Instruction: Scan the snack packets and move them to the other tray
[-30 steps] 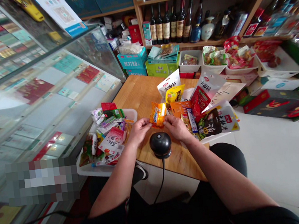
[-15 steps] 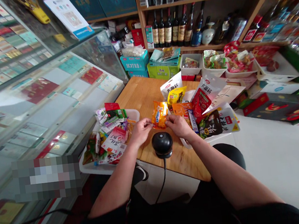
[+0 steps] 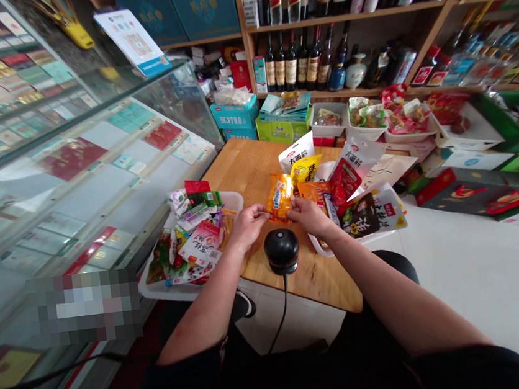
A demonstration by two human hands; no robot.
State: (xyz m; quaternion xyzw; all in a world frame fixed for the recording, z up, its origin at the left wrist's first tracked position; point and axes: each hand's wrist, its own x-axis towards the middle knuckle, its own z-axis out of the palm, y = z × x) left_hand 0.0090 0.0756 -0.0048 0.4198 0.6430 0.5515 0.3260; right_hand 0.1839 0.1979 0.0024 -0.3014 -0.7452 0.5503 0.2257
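An orange snack packet (image 3: 280, 196) stands upright between my hands, its printed front towards me. My left hand (image 3: 250, 225) pinches its lower left corner. The lower right edge is pinched by my right hand (image 3: 309, 215). Just below the packet, a black dome-shaped device (image 3: 281, 248) with a cable sits on the wooden table (image 3: 241, 159). Beside my left forearm is a white bin (image 3: 235, 202) heaped with small snack packets. To the right, a second white bin (image 3: 322, 248) holds larger bags, among them a yellow bag (image 3: 304, 169) and a black bag (image 3: 360, 215).
A glass display counter (image 3: 143, 164) runs along the left. Behind the table stand a green box (image 3: 280, 129), blue boxes (image 3: 235, 116) and several snack trays. Shelves of bottles (image 3: 291, 60) fill the back. Dark gift boxes (image 3: 469, 189) lie on the floor at right.
The camera view has tilted slightly, so the background sits lower in the picture. Both hands keep their hold on the orange packet, which has barely moved.
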